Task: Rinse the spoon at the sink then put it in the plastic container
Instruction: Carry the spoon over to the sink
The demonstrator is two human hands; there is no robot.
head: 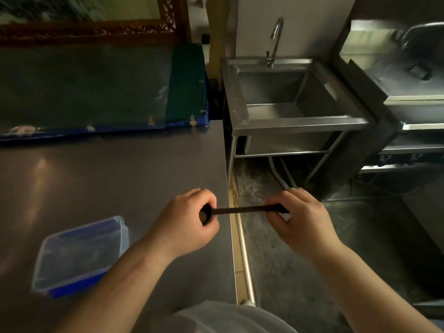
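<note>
Head view looks down over a steel counter (108,179) on the left and a bare concrete floor (276,248) on the right. Just below centre, both hands hold a dark spoon (242,210) level, lying from 9 to 3 o'clock across the counter's right edge. The left hand (189,219) has its grip clenched around the bowl end, fingers curled over the top and thumb underneath; part of the round bowl shows between them. The right hand (300,219) pinches the handle's far end between thumb and fingertips, its grip also closed on the spoon. The ribbed middle of the handle is bare between the two hands.

Toward 8 o'clock from the hands, the plastic container (81,253) sits on the counter, clear-walled with blue trim, well apart from the spoon; what is inside it is too dim to tell. Toward 1 o'clock, well beyond the hands, stands the steel sink (298,116) on its legs, basin open, with a curved tap (276,39) rising at its back rim. At 11 o'clock a green sheet (185,82) lies over a blue-edged tray at the counter's far side. At 3 o'clock a dark steel rack (408,131) stands beside the sink. A white garment shows at 6 o'clock.
</note>
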